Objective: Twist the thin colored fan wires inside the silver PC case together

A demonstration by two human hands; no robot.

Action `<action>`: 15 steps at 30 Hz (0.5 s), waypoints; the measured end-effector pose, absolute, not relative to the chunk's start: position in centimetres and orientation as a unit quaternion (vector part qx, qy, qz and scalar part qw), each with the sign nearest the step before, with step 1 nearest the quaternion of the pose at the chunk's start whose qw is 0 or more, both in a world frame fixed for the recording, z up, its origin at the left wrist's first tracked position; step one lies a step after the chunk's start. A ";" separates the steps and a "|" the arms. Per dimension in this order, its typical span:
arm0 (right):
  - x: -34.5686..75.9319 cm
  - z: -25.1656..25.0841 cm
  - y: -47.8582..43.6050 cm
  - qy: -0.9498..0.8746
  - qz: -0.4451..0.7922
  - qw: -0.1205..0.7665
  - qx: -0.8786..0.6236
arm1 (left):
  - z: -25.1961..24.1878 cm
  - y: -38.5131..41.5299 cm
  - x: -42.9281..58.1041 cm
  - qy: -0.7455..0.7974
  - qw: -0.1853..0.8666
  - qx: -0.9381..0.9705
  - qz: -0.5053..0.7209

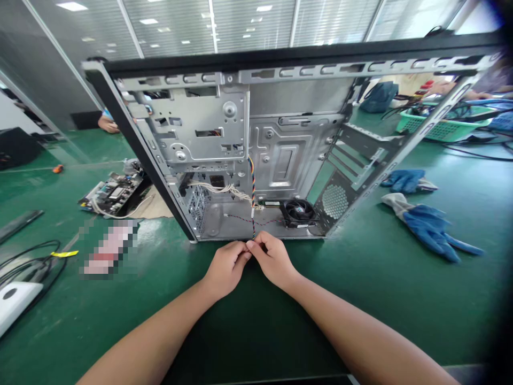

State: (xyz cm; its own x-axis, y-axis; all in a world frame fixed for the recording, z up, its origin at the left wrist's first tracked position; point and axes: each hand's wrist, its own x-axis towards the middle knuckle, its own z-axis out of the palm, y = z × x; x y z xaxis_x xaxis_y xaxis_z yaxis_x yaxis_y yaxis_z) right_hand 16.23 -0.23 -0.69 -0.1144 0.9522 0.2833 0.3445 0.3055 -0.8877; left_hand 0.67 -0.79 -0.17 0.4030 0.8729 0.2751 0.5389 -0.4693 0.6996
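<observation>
An open computer case [288, 91] stands on the table in front of me, its bare metal inside facing my way. A twisted multicoloured cable [253, 187] hangs from under the drive cage [208, 117] down to my fingers at the near bottom edge. My left hand [226, 267] and my right hand [276, 261] meet there, fingertips pinched together around the cable's lower end; the tip itself is hidden. Behind them, on the case floor, lies a black cooling fan [300, 209] with a thin dark wire. Whitish wires [224, 188] run in from the left.
On the left are a circuit board with parts [114, 193], a blurred-out pinkish object [108, 248], black cables [36, 262] and a white device [18, 302]. Blue gloves [430, 227] and a green basket [444, 126] lie right. Another person's hand [108, 124] shows behind the case.
</observation>
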 end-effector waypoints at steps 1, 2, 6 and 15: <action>16.2 -0.7 -0.2 -0.668 0.334 0.455 -0.485 | -0.2 -0.8 0.7 0.444 0.263 0.794 0.321; 16.2 -0.7 -0.2 -0.668 0.334 0.456 -0.485 | -0.2 -0.8 0.7 0.443 0.264 0.793 0.322; 16.2 -0.6 -0.2 -0.667 0.337 0.456 -0.484 | -0.2 -0.8 0.7 0.444 0.268 0.792 0.321; 16.3 -0.8 -0.2 -0.666 0.337 0.459 -0.481 | -0.2 -1.0 0.6 0.446 0.267 0.793 0.319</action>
